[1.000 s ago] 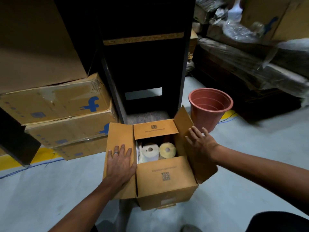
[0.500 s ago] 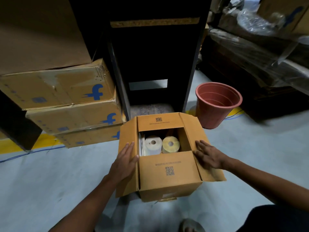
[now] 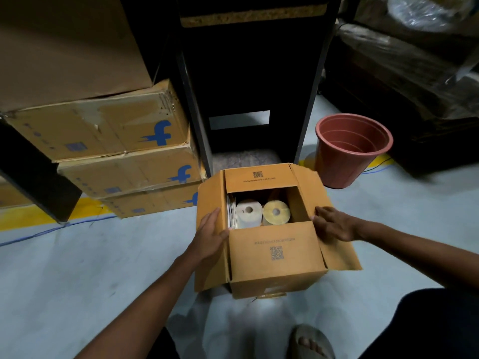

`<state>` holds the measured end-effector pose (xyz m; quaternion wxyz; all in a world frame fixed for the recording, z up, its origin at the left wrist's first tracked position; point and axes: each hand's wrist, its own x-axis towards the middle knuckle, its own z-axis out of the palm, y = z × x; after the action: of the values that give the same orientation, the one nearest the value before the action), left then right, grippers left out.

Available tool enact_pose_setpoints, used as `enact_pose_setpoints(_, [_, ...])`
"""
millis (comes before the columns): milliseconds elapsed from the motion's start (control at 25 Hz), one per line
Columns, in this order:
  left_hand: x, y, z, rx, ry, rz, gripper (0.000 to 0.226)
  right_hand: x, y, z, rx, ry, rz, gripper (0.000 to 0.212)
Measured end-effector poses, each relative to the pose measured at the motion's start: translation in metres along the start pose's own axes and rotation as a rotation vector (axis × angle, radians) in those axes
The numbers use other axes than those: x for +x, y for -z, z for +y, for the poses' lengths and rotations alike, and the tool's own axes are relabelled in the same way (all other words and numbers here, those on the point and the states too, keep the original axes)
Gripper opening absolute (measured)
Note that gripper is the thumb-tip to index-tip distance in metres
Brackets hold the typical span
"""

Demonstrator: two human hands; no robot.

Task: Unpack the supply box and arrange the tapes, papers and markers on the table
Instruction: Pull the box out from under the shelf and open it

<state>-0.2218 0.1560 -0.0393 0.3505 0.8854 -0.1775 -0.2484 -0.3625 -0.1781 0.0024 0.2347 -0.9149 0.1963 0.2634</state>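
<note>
An open cardboard supply box (image 3: 274,255) sits on the floor in front of me, all flaps folded outward. Inside stand a white tape roll (image 3: 248,213) and a yellowish tape roll (image 3: 276,211) side by side. A stack of white papers (image 3: 231,213) is wedged upright along the box's left wall. My left hand (image 3: 211,235) lies flat on the left flap, thumb at the near flap's corner. On the right flap rests my right hand (image 3: 334,224), fingers spread, tips at the opening's edge. No markers are visible.
Stacked cartons with blue logos (image 3: 124,154) stand to the left, a black cabinet (image 3: 248,81) directly behind the box, and a terracotta-coloured pot (image 3: 350,149) to the right. Plastic-wrapped dark goods (image 3: 404,68) fill the far right. My sandalled foot (image 3: 311,342) is near the bottom.
The right flap has been pushed from upright down to the side under my right hand. My left hand slid toward the opening's edge. The view shifted closer over the box.
</note>
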Motion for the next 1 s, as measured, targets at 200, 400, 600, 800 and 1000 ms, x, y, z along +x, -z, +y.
enact_pose_setpoints(200, [-0.013, 0.016, 0.018, -0.135, 0.049, 0.051, 0.076, -0.024, 0.03, -0.03, 0.009, 0.18, 0.114, 0.071])
enact_pose_setpoints(400, [-0.032, 0.031, 0.033, -0.234, -0.107, -0.031, 0.058, -0.052, 0.041, -0.056, 0.104, 0.308, -0.134, 0.049])
enact_pose_setpoints(600, [-0.05, 0.03, 0.037, 0.167, -0.21, -0.255, 0.091, -0.073, 0.029, -0.08, 0.342, 0.126, -0.639, 0.045])
enact_pose_setpoints(800, [-0.054, -0.003, 0.021, 0.626, -0.296, -0.274, 0.104, -0.059, -0.019, -0.09, 0.079, 0.158, -0.784, 0.028])
enact_pose_setpoints(1000, [-0.055, -0.028, -0.002, 0.837, -0.383, -0.11, 0.094, -0.058, -0.048, -0.088, -0.111, 0.219, -0.651, 0.049])
